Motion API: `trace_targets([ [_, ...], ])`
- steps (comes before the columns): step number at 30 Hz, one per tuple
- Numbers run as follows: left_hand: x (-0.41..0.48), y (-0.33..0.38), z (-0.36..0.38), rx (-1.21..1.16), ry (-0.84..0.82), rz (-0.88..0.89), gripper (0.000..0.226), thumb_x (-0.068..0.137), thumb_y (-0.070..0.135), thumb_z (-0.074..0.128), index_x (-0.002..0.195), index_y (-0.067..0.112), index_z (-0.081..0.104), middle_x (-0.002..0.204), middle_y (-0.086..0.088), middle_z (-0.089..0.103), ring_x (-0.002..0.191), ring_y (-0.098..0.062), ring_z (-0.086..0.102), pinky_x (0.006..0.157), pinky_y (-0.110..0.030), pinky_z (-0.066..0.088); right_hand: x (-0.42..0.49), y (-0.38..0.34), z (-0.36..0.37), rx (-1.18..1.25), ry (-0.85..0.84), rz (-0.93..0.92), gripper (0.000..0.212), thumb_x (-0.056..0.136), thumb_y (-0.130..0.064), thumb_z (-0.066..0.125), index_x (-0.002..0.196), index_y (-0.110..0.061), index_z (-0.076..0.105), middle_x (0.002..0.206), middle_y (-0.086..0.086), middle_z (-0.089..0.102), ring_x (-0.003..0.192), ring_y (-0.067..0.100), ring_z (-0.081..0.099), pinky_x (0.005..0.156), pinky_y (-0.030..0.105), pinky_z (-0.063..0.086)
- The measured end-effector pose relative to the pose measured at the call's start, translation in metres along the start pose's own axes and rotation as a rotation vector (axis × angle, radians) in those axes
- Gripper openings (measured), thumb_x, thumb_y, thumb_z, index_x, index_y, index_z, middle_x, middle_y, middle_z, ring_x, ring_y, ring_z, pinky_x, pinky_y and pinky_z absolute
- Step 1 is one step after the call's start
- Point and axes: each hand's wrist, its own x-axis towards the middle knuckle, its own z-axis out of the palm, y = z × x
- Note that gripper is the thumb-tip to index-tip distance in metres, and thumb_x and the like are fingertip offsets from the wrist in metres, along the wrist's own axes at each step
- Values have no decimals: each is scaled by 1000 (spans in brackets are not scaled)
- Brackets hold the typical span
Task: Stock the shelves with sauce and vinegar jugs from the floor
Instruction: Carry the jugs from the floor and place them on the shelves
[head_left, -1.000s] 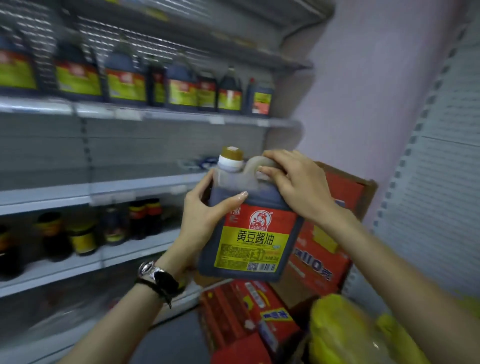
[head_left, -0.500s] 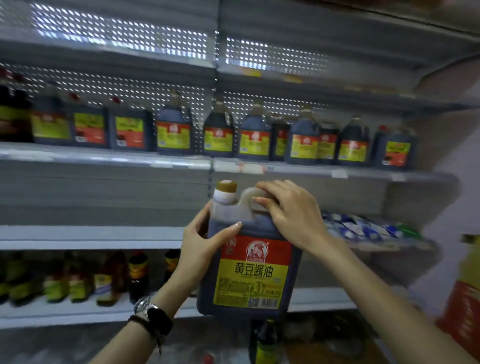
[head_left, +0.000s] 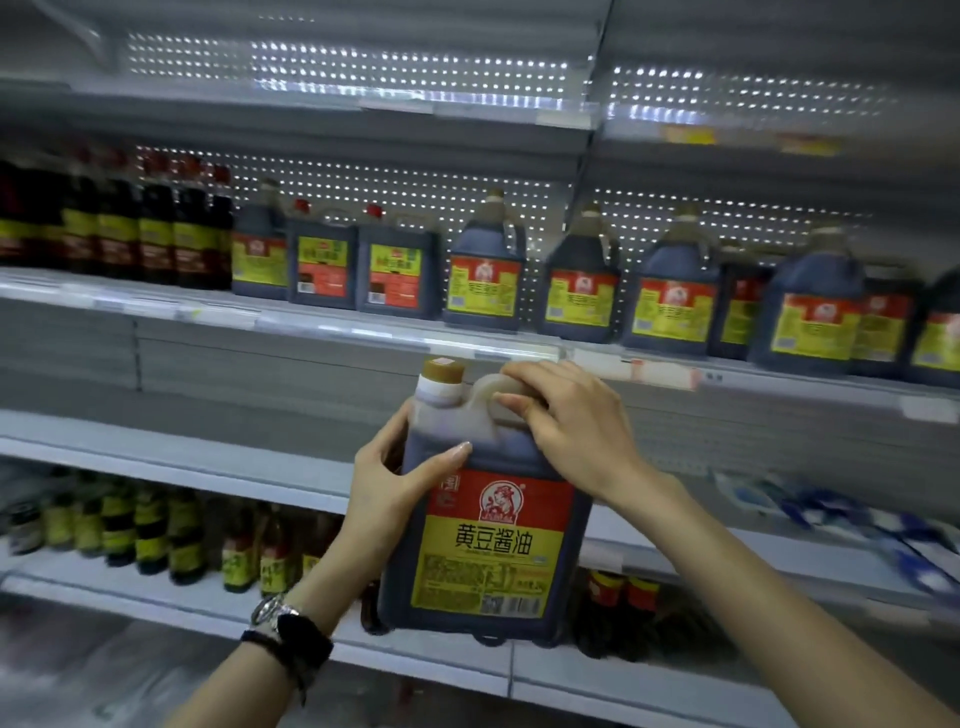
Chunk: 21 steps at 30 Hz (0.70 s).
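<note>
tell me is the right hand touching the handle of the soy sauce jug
Touching. The head view shows the right hand with its fingers curled over the handle of the soy sauce jug, no gap between them.

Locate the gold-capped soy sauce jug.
The soy sauce jug is mid-frame in the head view, gripped by left hand and right hand, below the matching jugs.

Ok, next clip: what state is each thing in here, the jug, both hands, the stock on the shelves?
soy sauce jug: upright, filled with dark liquid, held in the air in front of the shelves.
jug cap: on.
left hand: grips the jug's left side.
right hand: fingers curled round the top handle.
shelved jugs: upright, capped, in a row on the upper shelf.
small bottles: upright on the lower shelf.
</note>
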Motion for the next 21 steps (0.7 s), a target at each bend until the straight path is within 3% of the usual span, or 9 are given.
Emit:
trace_targets([
  [6,37,-13,-14,55,109,21,44,58,40,75,100,27,68,91,-5,73,82,-22,71,64,-25,56,45,23,35,64,3,-90,31,91,-36,54,114,-18,64,107,-2,67,100,21,57,79,31,38],
  [18,126,-34,-33,138,195,66,51,53,42,74,98,20,65,82,0,74,72,-16,71,58,-21,54,132,63,83,113,46,-157,32,94,-36,52,121,-22,61,113,-4,66,107,17,55,85,31,39],
  [21,137,-42,-43,101,214,53,50,53,42,74,98,21,65,81,-2,74,71,-18,71,58,-23,55,148,64,96,94,18,-198,31,94,-37,51,119,-22,62,108,-4,67,103,17,56,81,30,38],
])
